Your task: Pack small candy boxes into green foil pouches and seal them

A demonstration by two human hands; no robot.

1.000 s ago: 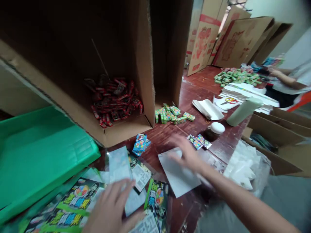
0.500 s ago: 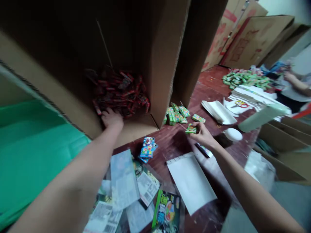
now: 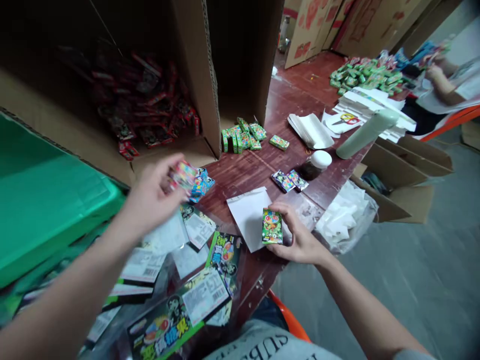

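My left hand (image 3: 157,192) grips a small red candy box (image 3: 184,174), blurred by motion, above the table's left part. Just beyond it lie a few blue candy packets (image 3: 202,184). Between the thumb and fingers of my right hand (image 3: 298,235) a small green candy box (image 3: 272,226) is held face up, over a white paper sheet (image 3: 245,215). Many red boxes (image 3: 150,110) lie heaped in the open cardboard carton (image 3: 195,150). Several green boxes (image 3: 243,135) sit beside its right wall. Two dark purple packets (image 3: 288,180) lie beyond my right hand.
Printed plastic pouches (image 3: 168,325) cover the near left of the table. A white-capped jar (image 3: 320,160), a pale green cylinder (image 3: 365,135), scissors (image 3: 345,119) and stacked white card (image 3: 313,131) stand or lie right. Another person (image 3: 446,82) sits at the far right by a green heap (image 3: 363,75).
My left hand has come out of the carton with a red box. My right hand has brought the green box nearer, over the white sheet. The view has shifted.
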